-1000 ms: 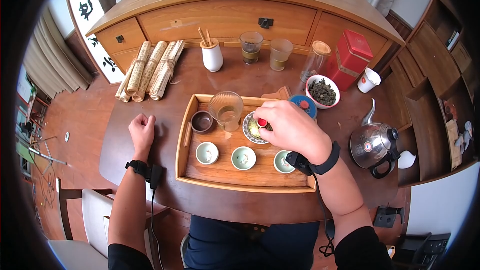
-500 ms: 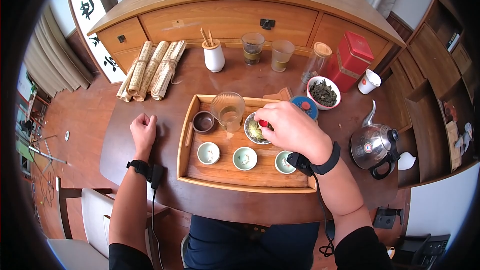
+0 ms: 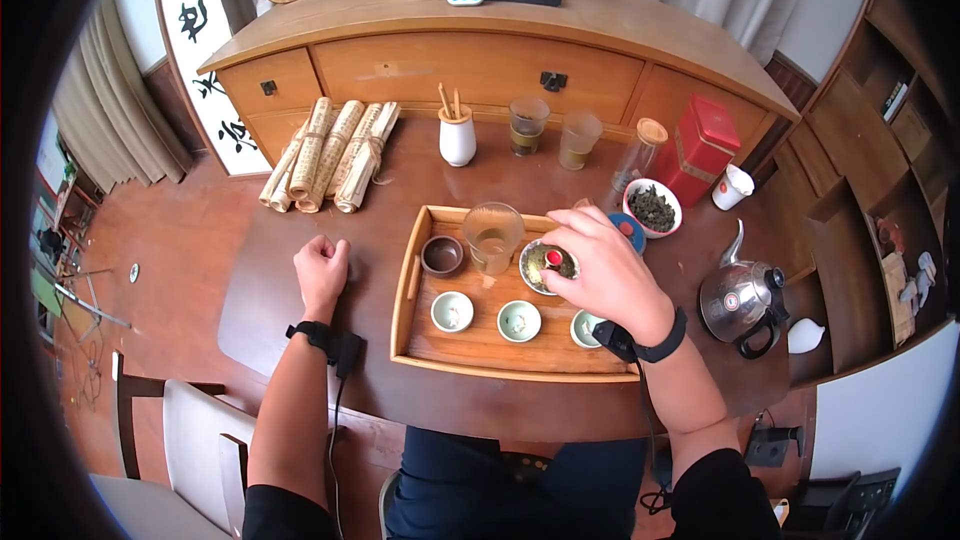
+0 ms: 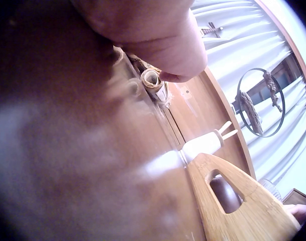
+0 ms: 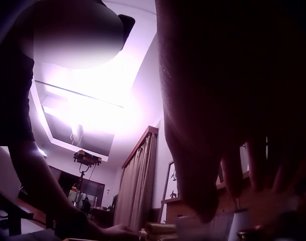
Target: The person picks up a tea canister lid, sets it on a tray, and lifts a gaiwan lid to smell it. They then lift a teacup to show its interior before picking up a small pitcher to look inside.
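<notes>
My right hand (image 3: 612, 268) is over the tray's right half, thumb and fingers spread around a red knob (image 3: 553, 257) at the middle of a small round patterned tea bowl (image 3: 535, 262). In the right wrist view the fingers (image 5: 255, 168) point down, apart, with a red-and-gold piece (image 5: 250, 232) below them. The palm covers part of a small pale-green cup (image 3: 585, 328). My left hand (image 3: 322, 275) rests loosely curled on the brown table, left of the wooden tray (image 3: 400, 315), holding nothing. A ribbed glass pitcher (image 3: 494, 240) is near the tray's back.
Two more pale cups (image 3: 452, 312) and a dark cup (image 3: 442, 257) sit on the tray. A steel kettle (image 3: 742, 302), a bowl of tea leaves (image 3: 652, 210) and a red tin (image 3: 700, 150) stand right. Bamboo scrolls (image 3: 330, 155) lie back left. A blue-topped piece (image 3: 628, 230) is behind the hand.
The head view has shifted, so the scene sits further right and lower. My right thumb and fingers have spread apart around the red knob. My left hand stays on the table.
</notes>
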The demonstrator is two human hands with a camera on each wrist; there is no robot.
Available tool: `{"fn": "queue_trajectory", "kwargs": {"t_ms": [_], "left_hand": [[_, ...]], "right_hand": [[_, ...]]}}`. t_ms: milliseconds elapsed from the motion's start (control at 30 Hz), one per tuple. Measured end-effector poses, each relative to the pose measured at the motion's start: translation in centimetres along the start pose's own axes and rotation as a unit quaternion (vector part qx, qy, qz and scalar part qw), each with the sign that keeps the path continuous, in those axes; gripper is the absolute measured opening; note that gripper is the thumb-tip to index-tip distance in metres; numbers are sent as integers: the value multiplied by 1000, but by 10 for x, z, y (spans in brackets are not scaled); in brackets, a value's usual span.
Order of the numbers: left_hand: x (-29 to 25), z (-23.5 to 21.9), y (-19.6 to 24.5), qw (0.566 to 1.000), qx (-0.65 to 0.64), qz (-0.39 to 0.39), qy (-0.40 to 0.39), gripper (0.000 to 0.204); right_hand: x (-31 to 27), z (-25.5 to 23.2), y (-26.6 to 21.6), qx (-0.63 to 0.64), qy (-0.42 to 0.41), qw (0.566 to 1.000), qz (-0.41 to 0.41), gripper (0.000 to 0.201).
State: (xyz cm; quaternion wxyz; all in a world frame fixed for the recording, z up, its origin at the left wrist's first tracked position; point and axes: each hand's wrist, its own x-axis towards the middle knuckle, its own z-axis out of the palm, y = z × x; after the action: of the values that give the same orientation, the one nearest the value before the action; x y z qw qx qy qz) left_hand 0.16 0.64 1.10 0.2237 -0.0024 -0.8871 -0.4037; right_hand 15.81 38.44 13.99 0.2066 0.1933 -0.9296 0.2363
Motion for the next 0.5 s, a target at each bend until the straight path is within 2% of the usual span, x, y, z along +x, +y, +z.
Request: {"fn": "queue_trajectory", "kwargs": {"t_ms": [67,133,333,433,500], "left_hand": [[-1,1,0,1000,3,-8,2,37],[-2,-2,3,1000,-1,-15,-2,38],[-3,-4,7,999,-2,-37,-12,38],[-4,-5,8,999,-5,-46,-14,38],[-4,-5,9,999,-5,-48,-16,38]], "right_hand": [[-7,2,-6,6,-9,1000,24,31],[-14,6,-12,11,1,994,110,35],[-27,26,-5,-39,9,995,93,58],[-29,34,-2,-25,-20,991,128,71],[-28,39,-1,-25,-29,990,135,73]]}}
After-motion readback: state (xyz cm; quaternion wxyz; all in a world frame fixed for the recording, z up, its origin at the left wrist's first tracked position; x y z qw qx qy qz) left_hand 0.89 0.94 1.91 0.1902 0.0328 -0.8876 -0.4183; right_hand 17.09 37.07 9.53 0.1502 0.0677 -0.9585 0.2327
